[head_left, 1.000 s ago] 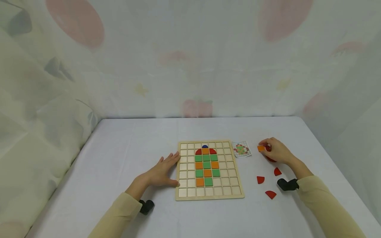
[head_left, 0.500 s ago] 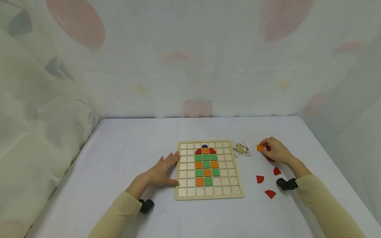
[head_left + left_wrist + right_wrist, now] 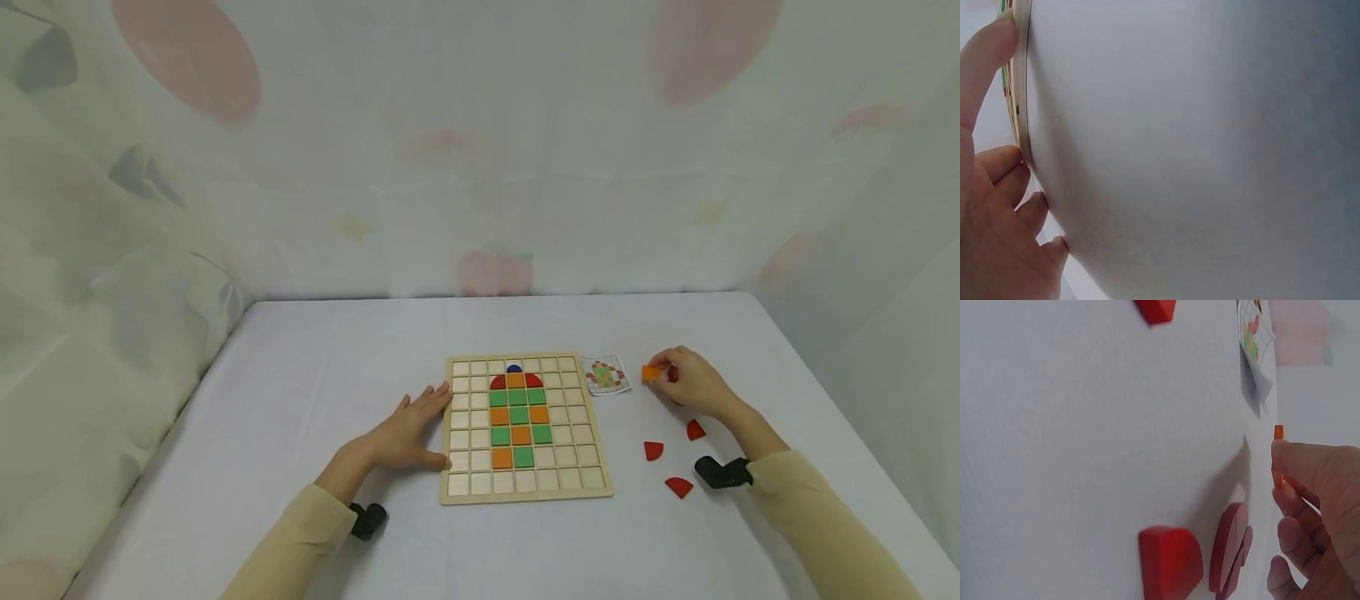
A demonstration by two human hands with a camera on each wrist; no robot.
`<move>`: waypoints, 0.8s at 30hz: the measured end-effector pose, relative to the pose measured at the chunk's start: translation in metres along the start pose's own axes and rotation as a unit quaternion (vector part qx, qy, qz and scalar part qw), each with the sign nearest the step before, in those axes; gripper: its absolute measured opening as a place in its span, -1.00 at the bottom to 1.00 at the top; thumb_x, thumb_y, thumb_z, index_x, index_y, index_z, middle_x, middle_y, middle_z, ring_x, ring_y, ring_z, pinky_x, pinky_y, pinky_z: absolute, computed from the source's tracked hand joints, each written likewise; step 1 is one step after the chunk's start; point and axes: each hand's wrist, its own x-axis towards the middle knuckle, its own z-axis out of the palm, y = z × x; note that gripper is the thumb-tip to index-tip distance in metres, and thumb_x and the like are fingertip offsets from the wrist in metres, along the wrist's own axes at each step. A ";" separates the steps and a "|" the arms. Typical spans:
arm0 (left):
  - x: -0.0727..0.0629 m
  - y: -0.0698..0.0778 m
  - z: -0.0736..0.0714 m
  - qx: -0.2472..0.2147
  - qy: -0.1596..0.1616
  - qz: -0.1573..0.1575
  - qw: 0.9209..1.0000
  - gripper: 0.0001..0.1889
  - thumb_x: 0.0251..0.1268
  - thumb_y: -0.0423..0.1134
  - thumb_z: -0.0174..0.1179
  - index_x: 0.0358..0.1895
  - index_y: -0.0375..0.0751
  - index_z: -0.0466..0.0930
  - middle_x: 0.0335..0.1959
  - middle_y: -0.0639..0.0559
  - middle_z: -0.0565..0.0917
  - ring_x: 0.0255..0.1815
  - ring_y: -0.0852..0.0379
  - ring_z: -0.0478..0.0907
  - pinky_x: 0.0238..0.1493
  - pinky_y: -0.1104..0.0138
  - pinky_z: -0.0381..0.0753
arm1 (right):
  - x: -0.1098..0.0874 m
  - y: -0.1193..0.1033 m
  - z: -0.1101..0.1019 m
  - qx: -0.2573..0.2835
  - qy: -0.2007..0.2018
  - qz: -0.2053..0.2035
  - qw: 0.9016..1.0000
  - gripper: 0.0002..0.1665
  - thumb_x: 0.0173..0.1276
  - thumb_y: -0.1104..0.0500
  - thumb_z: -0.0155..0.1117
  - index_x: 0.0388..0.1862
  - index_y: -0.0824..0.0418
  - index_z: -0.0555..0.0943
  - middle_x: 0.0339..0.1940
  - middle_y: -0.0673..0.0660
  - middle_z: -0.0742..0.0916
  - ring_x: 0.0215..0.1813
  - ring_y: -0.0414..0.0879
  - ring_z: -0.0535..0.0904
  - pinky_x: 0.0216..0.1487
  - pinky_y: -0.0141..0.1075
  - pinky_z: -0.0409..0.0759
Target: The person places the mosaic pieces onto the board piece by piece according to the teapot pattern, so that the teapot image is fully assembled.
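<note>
A wooden grid board [image 3: 465, 492] lies on the table, with green and orange square tiles, two red quarter-round tiles and a blue round piece [image 3: 513, 368] set in its middle columns. My left hand [image 3: 405, 433] lies spread at the board's left side, thumb and fingertips touching its edge [image 3: 1020, 94]. To the right of the board, my right hand [image 3: 697, 383] pinches an orange square tile [image 3: 650, 373] between thumb and fingers. In the right wrist view the orange tile [image 3: 1279, 478] is held edge-on, with red tiles [image 3: 1229, 547] lying below the hand.
A small printed pattern card [image 3: 606, 376] lies at the board's upper right, its edge curled up. Loose red quarter-round tiles [image 3: 653, 451] are scattered between the board and the right forearm. More red pieces lie partly hidden under the right hand. Hanging fabric [image 3: 480, 167] stands behind the table.
My right hand has shifted slightly left with the orange tile, toward the card. The left hand stays at the board's edge. The whole head view has drifted slightly.
</note>
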 end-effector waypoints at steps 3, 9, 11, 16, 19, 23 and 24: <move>0.000 0.001 0.000 -0.001 0.000 0.001 1.000 0.06 -0.12 0.03 0.41 0.44 -0.22 -0.03 0.49 -0.01 -0.07 0.49 -0.08 -0.15 0.40 -0.11 -0.24 | -0.003 -0.005 0.000 0.000 0.003 -0.007 1.000 -0.67 0.10 0.25 0.32 -0.14 0.37 0.56 -0.32 0.21 0.58 -0.39 -0.07 0.38 -0.42 -0.34 0.39; 0.000 0.001 0.000 0.001 -0.001 0.001 1.000 0.06 -0.11 0.03 0.41 0.44 -0.23 -0.03 0.49 -0.03 -0.07 0.49 -0.08 -0.16 0.40 -0.12 -0.24 | -0.008 -0.020 -0.001 0.002 0.019 -0.023 1.000 -0.70 0.11 0.28 0.33 -0.16 0.32 0.58 -0.27 0.21 0.60 -0.40 -0.08 0.37 -0.43 -0.38 0.40; 0.000 0.001 -0.001 0.000 -0.002 -0.001 1.000 0.06 -0.11 0.03 0.41 0.44 -0.23 -0.03 0.49 -0.02 -0.07 0.49 -0.08 -0.16 0.40 -0.12 -0.24 | -0.010 -0.027 0.000 0.005 0.021 -0.030 0.999 -0.71 0.10 0.28 0.33 -0.16 0.31 0.59 -0.27 0.20 0.60 -0.41 -0.10 0.36 -0.44 -0.38 0.39; 0.000 0.001 -0.001 -0.003 -0.001 0.001 1.000 0.06 -0.11 0.02 0.41 0.44 -0.23 -0.03 0.49 -0.02 -0.07 0.49 -0.09 -0.16 0.39 -0.12 -0.24 | -0.016 -0.047 0.005 0.007 0.022 -0.051 0.998 -0.71 0.09 0.27 0.36 -0.17 0.28 0.59 -0.25 0.16 0.61 -0.35 -0.08 0.39 -0.36 -0.32 0.42; 0.000 0.001 -0.001 -0.002 -0.001 0.003 1.000 0.06 -0.10 0.03 0.40 0.44 -0.23 -0.04 0.49 -0.03 -0.08 0.49 -0.09 -0.16 0.39 -0.13 -0.24 | -0.021 -0.060 0.009 0.012 0.016 -0.057 0.998 -0.72 0.10 0.24 0.36 -0.18 0.25 0.59 -0.24 0.11 0.61 -0.30 -0.07 0.42 -0.32 -0.31 0.46; -0.001 0.002 -0.002 -0.001 -0.002 0.003 1.000 0.06 -0.10 0.03 0.40 0.44 -0.23 -0.04 0.49 -0.03 -0.08 0.49 -0.09 -0.16 0.39 -0.13 -0.23 | -0.027 -0.077 0.017 0.021 0.004 -0.072 0.997 -0.73 0.11 0.19 0.35 -0.19 0.21 0.57 -0.25 0.05 0.60 -0.28 -0.09 0.44 -0.31 -0.34 0.49; -0.001 0.002 -0.002 -0.001 -0.002 0.002 1.000 0.06 -0.10 0.03 0.40 0.45 -0.23 -0.04 0.50 -0.03 -0.08 0.49 -0.09 -0.16 0.39 -0.12 -0.23 | -0.028 -0.081 0.020 0.023 0.002 -0.077 0.997 -0.73 0.11 0.19 0.36 -0.20 0.19 0.57 -0.26 0.03 0.60 -0.29 -0.10 0.44 -0.30 -0.34 0.49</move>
